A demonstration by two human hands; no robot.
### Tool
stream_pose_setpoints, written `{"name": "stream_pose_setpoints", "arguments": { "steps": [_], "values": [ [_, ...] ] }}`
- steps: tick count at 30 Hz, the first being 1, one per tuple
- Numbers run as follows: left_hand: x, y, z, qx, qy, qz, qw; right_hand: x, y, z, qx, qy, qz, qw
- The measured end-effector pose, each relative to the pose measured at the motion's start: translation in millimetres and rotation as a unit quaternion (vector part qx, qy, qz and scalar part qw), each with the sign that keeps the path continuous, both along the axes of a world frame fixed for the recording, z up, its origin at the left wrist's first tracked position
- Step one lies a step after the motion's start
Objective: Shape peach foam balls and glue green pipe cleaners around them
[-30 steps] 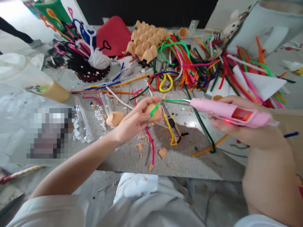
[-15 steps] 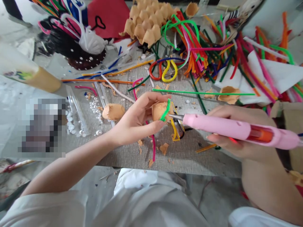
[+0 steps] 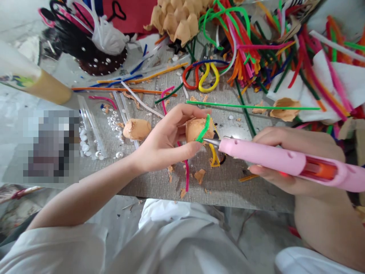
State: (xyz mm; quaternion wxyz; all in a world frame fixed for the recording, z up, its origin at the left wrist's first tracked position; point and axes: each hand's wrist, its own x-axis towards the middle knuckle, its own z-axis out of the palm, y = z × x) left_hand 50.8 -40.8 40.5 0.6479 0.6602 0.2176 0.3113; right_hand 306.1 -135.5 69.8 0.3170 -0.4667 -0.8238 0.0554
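My left hand (image 3: pixel 171 140) is closed around a tan egg-carton cup (image 3: pixel 194 128), thumb below and fingers above. A short green pipe cleaner (image 3: pixel 204 131) runs along the cup's right rim. My right hand (image 3: pixel 296 160) grips a pink hot glue gun (image 3: pixel 265 156) with an orange part showing in its side slot. The gun's metal nozzle (image 3: pixel 211 142) points left, its tip at the lower end of the green pipe cleaner, close to my left thumb. Behind the cup, a yellow-edged cutter (image 3: pixel 215 156) is partly hidden. Another egg-carton cup (image 3: pixel 137 129) lies left of my left hand.
Scissors with red and yellow handles (image 3: pixel 208 78) lie beyond my hands. A long green pipe cleaner (image 3: pixel 256 107) crosses the table near a torn carton piece (image 3: pixel 285 109). Pearl beads (image 3: pixel 114 123) are scattered at left, near a paper cup (image 3: pixel 54 89). An egg carton (image 3: pixel 178 19) sits at the back.
The glue gun's nozzle has gone from the middle of the green pipe cleaner down to its lower end. The gun is tilted slightly more. The view has shifted a little.
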Motion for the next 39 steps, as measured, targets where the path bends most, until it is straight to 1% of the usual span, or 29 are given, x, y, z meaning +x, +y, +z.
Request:
{"name": "stream_pose_setpoints", "arguments": {
  "steps": [8,12,14,18,24,28,34,39],
  "values": [
    [0.1,1.0,-0.5,0.021,0.014,0.002,1.000,2.2,3.9,3.0,0.022,-0.029,0.029,0.999],
    [0.4,1.1,-0.4,0.025,0.020,0.004,0.999,2.7,4.0,3.2,0.035,-0.042,0.032,0.998],
    [0.5,1.0,-0.5,0.023,0.023,0.006,0.999,2.6,3.0,3.0,0.030,-0.040,0.026,0.998],
    [0.6,1.0,-1.5,0.021,0.030,0.011,0.999,0.3,1.1,2.0,0.011,-0.020,0.006,1.000],
    [0.6,1.3,-1.4,0.010,0.028,0.011,1.000,-1.6,1.8,-2.0,0.017,0.051,0.025,0.998],
    [0.2,0.9,-0.6,0.006,0.027,0.012,1.000,-0.8,1.6,-5.0,0.009,0.058,0.013,0.998],
    [-0.7,0.8,-0.4,0.039,0.039,0.025,0.998,-1.2,1.6,-3.8,0.012,0.071,0.023,0.997],
    [0.9,1.2,0.3,0.068,0.056,0.033,0.996,-4.0,0.3,0.8,0.011,0.055,0.021,0.998]
  ]
}}
